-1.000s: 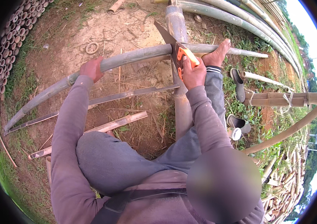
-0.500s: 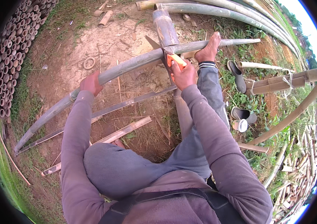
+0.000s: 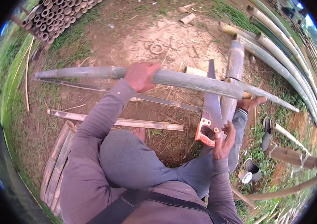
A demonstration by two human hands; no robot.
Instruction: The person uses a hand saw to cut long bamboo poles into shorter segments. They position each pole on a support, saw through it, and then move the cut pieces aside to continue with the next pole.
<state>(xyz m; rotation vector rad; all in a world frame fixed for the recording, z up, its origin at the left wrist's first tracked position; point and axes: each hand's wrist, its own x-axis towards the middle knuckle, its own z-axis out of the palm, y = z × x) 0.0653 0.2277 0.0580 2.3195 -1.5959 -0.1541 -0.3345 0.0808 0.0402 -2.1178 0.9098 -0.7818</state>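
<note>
My left hand [image 3: 141, 76] is wrapped round a grey-green bamboo pole [image 3: 196, 83], which lies crosswise in front of me. The pole's right end overlaps an upright-looking bamboo post [image 3: 235, 61]. Beyond that end, a thinner bamboo length [image 3: 274, 99] runs off to the right, by my bare foot [image 3: 254, 102]. A handsaw [image 3: 212, 106] with an orange-and-white handle stands tip away from me, its blade passing behind the pole. My right hand [image 3: 224, 142] is beside the saw handle, fingers apart; the thumb is at the handle's edge, and whether it touches cannot be made out.
Long bamboo poles [image 3: 278, 56] lie at the far right, and a stack of cut bamboo tubes [image 3: 55, 18] at the far left. Split bamboo strips [image 3: 128, 122] lie before my knees. Dark clogs [image 3: 266, 134] and a white tub [image 3: 245, 177] sit at right.
The pole has shifted; its right end is now separate from the thinner length by my foot. My right hand has loosened from the saw handle and come nearer to me. The view has turned.
</note>
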